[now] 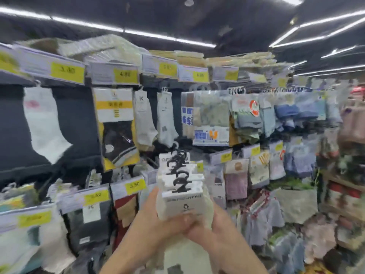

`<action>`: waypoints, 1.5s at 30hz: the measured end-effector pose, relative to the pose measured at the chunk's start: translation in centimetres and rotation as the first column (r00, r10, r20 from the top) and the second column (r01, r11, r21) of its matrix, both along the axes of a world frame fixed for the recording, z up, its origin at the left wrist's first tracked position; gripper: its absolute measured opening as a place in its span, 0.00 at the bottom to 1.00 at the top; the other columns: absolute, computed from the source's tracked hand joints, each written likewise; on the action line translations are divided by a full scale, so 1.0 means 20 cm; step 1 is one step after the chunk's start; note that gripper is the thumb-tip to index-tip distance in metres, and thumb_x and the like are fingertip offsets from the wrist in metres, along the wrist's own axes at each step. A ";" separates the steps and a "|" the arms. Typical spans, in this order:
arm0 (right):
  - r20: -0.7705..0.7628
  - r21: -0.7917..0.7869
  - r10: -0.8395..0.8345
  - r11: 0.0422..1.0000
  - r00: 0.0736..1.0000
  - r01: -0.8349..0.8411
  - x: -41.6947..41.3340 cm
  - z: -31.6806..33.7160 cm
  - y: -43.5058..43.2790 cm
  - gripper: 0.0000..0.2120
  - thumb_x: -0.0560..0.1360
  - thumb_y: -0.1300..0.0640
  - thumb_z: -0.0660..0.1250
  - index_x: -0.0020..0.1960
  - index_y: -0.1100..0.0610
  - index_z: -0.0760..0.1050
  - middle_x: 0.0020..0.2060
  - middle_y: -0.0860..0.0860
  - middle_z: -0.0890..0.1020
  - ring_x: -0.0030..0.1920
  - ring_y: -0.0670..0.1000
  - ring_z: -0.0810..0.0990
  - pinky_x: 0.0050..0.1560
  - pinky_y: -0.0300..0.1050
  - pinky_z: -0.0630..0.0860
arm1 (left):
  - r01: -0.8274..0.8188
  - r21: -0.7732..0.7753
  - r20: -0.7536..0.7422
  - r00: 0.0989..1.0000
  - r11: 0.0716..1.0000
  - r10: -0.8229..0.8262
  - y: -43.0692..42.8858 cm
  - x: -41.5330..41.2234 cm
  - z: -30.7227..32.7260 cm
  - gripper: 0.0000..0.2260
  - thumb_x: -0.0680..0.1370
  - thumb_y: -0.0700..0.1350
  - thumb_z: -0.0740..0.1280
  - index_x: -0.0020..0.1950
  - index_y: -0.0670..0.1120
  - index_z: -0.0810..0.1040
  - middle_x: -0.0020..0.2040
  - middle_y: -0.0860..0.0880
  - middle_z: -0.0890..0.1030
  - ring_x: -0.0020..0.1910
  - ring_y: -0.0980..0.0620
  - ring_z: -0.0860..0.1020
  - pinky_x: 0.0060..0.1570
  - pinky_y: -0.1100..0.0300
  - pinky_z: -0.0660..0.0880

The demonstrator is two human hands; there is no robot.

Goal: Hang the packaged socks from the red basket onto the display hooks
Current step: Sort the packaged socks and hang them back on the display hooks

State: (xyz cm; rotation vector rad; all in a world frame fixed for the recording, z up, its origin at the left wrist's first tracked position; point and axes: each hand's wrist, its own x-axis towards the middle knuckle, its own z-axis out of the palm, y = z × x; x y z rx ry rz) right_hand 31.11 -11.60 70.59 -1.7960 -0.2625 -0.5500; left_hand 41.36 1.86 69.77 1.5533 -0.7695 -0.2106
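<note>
hands [185, 223] grip sock packs [182, 187] before display wall [110, 75].

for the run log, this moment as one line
left hand: holds sock packs | right hand: holds same stack | hangers: up | hung: not yet

"4.80" on yellow shelf price tag [126, 74], "3.50" on lower tag [135, 184], "K" on sock card [141, 98]
</note>
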 end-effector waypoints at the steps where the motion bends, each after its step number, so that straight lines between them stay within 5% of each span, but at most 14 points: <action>1: 0.048 -0.003 -0.025 1.000 0.999 0.025 0.02 0.03 0.01 0.25 0.63 0.49 0.71 0.61 0.40 0.79 0.56 0.48 0.82 0.58 0.48 0.80 0.55 0.42 0.77 | -0.032 -0.044 0.011 0.999 0.999 0.032 0.02 0.01 0.04 0.56 0.53 0.72 0.79 0.76 0.52 0.66 0.72 0.46 0.74 0.71 0.43 0.72 0.69 0.39 0.70; 4: 0.223 0.057 -0.080 0.996 0.971 0.069 0.08 0.16 0.01 0.19 0.68 0.45 0.71 0.59 0.41 0.81 0.53 0.48 0.81 0.56 0.52 0.81 0.52 0.49 0.80 | -0.081 -0.203 0.043 0.995 0.976 0.092 0.05 0.04 0.16 0.41 0.57 0.64 0.79 0.68 0.54 0.75 0.63 0.49 0.82 0.62 0.47 0.81 0.61 0.44 0.78; 8: 0.299 0.137 -0.193 0.978 0.935 0.158 0.19 0.31 0.01 0.21 0.63 0.38 0.74 0.55 0.40 0.80 0.48 0.44 0.85 0.50 0.44 0.82 0.45 0.36 0.78 | -0.002 -0.285 0.135 0.990 0.958 0.043 0.03 0.05 0.32 0.20 0.69 0.48 0.76 0.61 0.53 0.80 0.55 0.49 0.86 0.53 0.49 0.85 0.46 0.61 0.81; 12: 0.258 0.141 -0.220 0.972 0.941 0.188 0.34 0.41 -0.01 0.19 0.60 0.38 0.75 0.49 0.40 0.78 0.43 0.43 0.86 0.43 0.42 0.83 0.41 0.38 0.79 | 0.064 -0.312 0.079 0.996 0.948 -0.041 -0.04 0.09 0.40 0.20 0.71 0.46 0.76 0.62 0.53 0.80 0.56 0.47 0.86 0.53 0.48 0.85 0.44 0.61 0.82; 21: 0.244 0.219 -0.117 0.974 0.963 0.062 0.59 0.54 -0.37 0.11 0.67 0.49 0.78 0.48 0.49 0.83 0.44 0.51 0.87 0.45 0.55 0.86 0.46 0.55 0.84 | 0.202 -0.396 -0.368 0.859 0.896 -0.356 -0.25 0.36 0.43 0.44 0.53 0.50 0.87 0.68 0.47 0.78 0.62 0.36 0.82 0.57 0.34 0.82 0.49 0.44 0.81; 26: 0.300 0.137 -0.089 0.989 0.950 0.049 0.73 0.56 -0.53 0.08 0.71 0.48 0.73 0.47 0.50 0.83 0.45 0.53 0.85 0.48 0.57 0.83 0.48 0.55 0.81 | 0.095 -0.412 -0.310 0.921 0.906 -0.237 -0.41 0.47 0.48 0.33 0.61 0.52 0.83 0.65 0.51 0.80 0.61 0.38 0.83 0.58 0.35 0.82 0.54 0.42 0.81; 29: 0.283 0.106 0.004 0.994 0.959 -0.035 0.80 0.54 -0.57 0.05 0.73 0.51 0.72 0.48 0.46 0.84 0.44 0.49 0.87 0.44 0.51 0.85 0.42 0.46 0.83 | 0.042 -0.431 -0.315 0.929 0.902 -0.194 -0.45 0.53 0.46 0.30 0.66 0.48 0.81 0.67 0.51 0.78 0.62 0.36 0.82 0.60 0.33 0.81 0.59 0.37 0.77; 31: 0.275 0.114 0.032 0.991 0.961 -0.065 0.85 0.52 -0.60 0.06 0.74 0.55 0.72 0.48 0.45 0.84 0.45 0.47 0.87 0.44 0.48 0.86 0.41 0.43 0.83 | -0.010 -0.434 -0.325 0.934 0.901 -0.146 -0.47 0.54 0.44 0.32 0.65 0.49 0.82 0.67 0.50 0.78 0.62 0.36 0.82 0.58 0.33 0.82 0.56 0.38 0.79; 34: 0.255 0.145 0.027 0.987 0.967 -0.066 0.91 0.49 -0.62 0.06 0.76 0.59 0.71 0.48 0.49 0.82 0.45 0.49 0.87 0.45 0.51 0.86 0.45 0.51 0.84 | -0.093 -0.438 -0.386 0.918 0.894 -0.093 -0.48 0.55 0.42 0.32 0.65 0.51 0.80 0.68 0.48 0.78 0.60 0.36 0.83 0.56 0.34 0.83 0.46 0.45 0.82; 39: 0.214 0.166 0.115 0.974 0.970 -0.152 1.03 0.51 -0.64 0.05 0.76 0.60 0.70 0.52 0.54 0.79 0.46 0.50 0.87 0.46 0.53 0.87 0.44 0.48 0.84 | -0.132 -0.482 -0.350 0.935 0.866 -0.053 -0.48 0.62 0.42 0.28 0.68 0.50 0.78 0.67 0.48 0.78 0.60 0.37 0.83 0.56 0.36 0.83 0.45 0.48 0.83; 45: 0.166 0.213 0.194 0.950 0.967 -0.228 1.18 0.55 -0.69 0.05 0.79 0.56 0.68 0.54 0.53 0.79 0.48 0.51 0.87 0.47 0.52 0.86 0.45 0.48 0.84 | -0.107 -0.478 -0.328 0.943 0.872 -0.064 -0.46 0.69 0.36 0.28 0.71 0.52 0.78 0.69 0.48 0.77 0.65 0.39 0.80 0.63 0.36 0.79 0.65 0.38 0.73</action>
